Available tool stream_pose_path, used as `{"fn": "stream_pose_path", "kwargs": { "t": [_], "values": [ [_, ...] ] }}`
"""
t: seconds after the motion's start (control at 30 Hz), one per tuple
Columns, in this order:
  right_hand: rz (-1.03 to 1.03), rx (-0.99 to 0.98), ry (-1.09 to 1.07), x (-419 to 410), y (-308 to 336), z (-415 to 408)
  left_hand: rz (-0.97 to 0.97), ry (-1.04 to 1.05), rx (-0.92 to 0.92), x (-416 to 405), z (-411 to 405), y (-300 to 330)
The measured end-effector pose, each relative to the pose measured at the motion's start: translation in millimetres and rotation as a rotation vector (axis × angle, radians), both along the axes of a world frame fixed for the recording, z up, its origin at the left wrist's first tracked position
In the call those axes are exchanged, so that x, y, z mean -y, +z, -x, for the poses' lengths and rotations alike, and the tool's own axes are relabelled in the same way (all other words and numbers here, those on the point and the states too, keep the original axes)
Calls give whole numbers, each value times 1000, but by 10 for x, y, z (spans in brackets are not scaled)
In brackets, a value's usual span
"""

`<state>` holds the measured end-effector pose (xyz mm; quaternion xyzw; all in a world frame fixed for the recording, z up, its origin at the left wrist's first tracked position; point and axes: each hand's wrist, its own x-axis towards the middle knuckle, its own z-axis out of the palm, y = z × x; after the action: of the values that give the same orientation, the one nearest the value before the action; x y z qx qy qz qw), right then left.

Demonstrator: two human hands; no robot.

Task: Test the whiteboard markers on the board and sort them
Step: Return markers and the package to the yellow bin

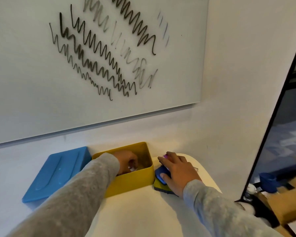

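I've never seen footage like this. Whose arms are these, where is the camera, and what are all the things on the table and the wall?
There is no machine here: a person wears a camera on the head, so you look forward and down along both grey sleeves. On the wall hangs a whiteboard covered with black and grey test squiggles, some dark, some faint. Below it, on a white table, stands an open yellow box, with a blue lid lying beside it to the left. The left hand reaches into the box, fingers curled around something small; I cannot tell for sure what. The right hand rests over a blue and yellow eraser just right of the box, with something pink at its fingertips. A dark-framed panel leans at the right.
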<state>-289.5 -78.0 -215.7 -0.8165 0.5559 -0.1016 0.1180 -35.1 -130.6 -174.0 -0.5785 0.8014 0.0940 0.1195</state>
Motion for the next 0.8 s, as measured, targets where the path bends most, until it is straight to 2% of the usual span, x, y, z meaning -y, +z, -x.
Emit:
{"fn": "stream_pose_path", "kwargs": {
  "t": [0.07, 0.13, 0.2, 0.33, 0.47, 0.6, 0.73, 0.8],
  "values": [
    [-10, -19, 3, 14, -7, 0, 38, -14, 83, 34, -62, -33],
    [-8, -34, -2, 16, -21, -5, 118, -220, 203, 24, -83, -52],
    [2, -40, -8, 5, -25, -23, 64, -270, 256, 22, -60, -53],
    [3, -47, -9, 16, -23, -43, -10, -100, 289, -36, -21, 79],
    [0, -44, -8, 16, -37, -39, -24, 39, 229, -16, -49, 89],
    [1, -56, -7, 7, -27, -42, 0, 53, 147, 3, -23, 124],
    [-5, -53, -15, 1, -22, -50, -103, 75, 278, 15, -24, 64],
    [-3, -52, -15, -2, -23, -51, -108, 75, 275, 14, -51, 36]
  ]
}}
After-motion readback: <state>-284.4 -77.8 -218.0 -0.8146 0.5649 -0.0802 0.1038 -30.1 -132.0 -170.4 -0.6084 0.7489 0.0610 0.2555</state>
